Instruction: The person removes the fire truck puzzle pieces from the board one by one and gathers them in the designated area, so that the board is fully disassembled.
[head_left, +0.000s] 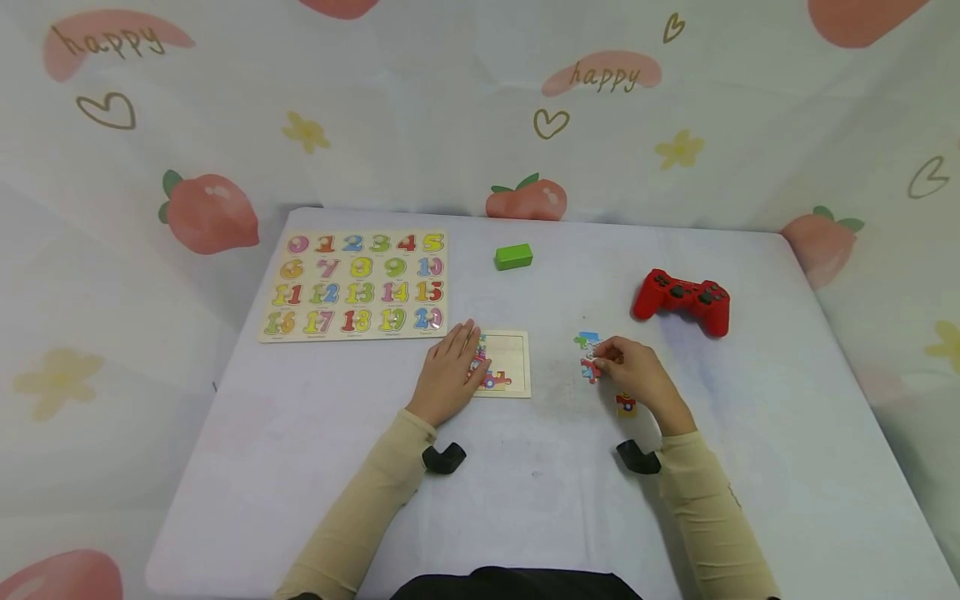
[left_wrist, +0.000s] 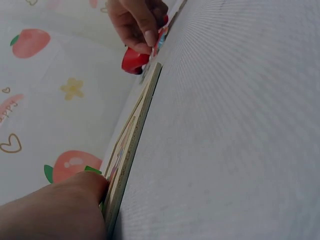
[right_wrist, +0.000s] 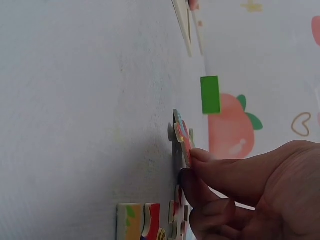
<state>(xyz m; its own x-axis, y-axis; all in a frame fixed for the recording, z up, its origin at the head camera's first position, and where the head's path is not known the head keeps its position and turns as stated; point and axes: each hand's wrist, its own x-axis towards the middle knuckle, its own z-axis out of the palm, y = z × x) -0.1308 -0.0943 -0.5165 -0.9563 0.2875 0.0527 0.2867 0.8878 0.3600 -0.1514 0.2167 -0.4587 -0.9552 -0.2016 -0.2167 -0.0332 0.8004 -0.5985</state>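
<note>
My left hand [head_left: 448, 375] lies with its fingers fairly straight over the left part of a small wooden jigsaw tray [head_left: 517, 360]. Part of a colourful picture shows inside the tray beside that hand; the rest is under it. To the right, my right hand [head_left: 643, 377] pinches a jigsaw piece [right_wrist: 183, 140] between thumb and finger, tilted up from the table in the right wrist view. Around this hand are other jigsaw pieces, a blue and green one [head_left: 588, 339] just beyond it and an orange one with a red vehicle [head_left: 626, 406] nearer the body.
A wooden number board [head_left: 352, 282], with numerals 0 to 20, lies at the back left. A green block [head_left: 513, 257] sits at the back middle, and a red game controller [head_left: 682, 302] at the back right. All lie on a white-covered table [head_left: 517, 508] against a printed curtain.
</note>
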